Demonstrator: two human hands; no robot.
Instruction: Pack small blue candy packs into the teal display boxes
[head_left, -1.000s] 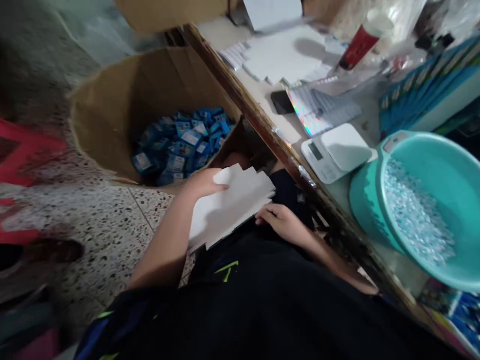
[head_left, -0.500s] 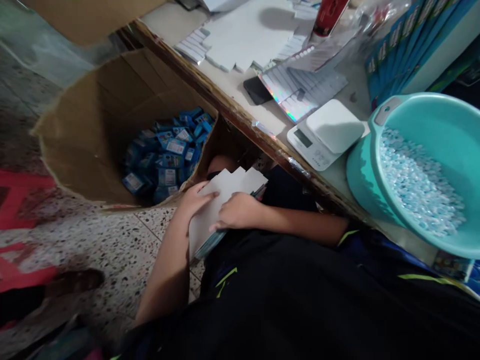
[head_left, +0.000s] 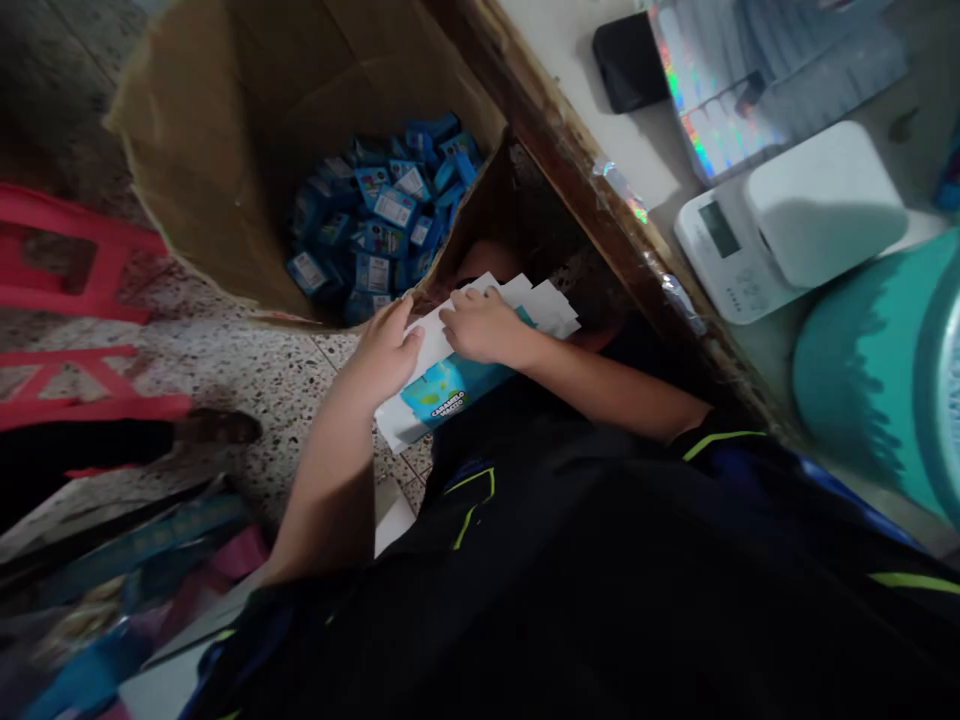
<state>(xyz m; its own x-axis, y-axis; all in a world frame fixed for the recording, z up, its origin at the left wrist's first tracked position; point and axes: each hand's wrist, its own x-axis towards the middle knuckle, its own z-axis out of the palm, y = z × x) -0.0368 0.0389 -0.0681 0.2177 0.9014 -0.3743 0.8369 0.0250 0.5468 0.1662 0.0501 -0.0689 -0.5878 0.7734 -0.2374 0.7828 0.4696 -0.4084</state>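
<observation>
A flat cardboard box blank [head_left: 453, 392] lies over my lap. Its blue printed side reads "CARAMELO MACIZO", and a white strip with stepped tabs runs along the far edge. My left hand [head_left: 384, 352] grips the blank's left part, thumb on top and the other fingers partly out of sight. Curled over the white strip near the middle, my right hand [head_left: 481, 325] presses on the cardboard. Just beyond the hands stands a big cardboard carton [head_left: 187, 200] with many small blue boxes [head_left: 382, 215] inside.
A worn table edge [head_left: 570, 180] runs diagonally on the right. On that table are a white digital scale [head_left: 817, 210], a black phone-like object [head_left: 630, 62], shiny printed sheets [head_left: 780, 80] and a turquoise tub [head_left: 877, 370]. Red stools [head_left: 67, 250] and a person's foot [head_left: 225, 425] are at left.
The blank showed its white side; now a blue printed panel faces up, with white along the far edge. My right hand has shifted onto that strip. The view has turned, moving the table things rightward.
</observation>
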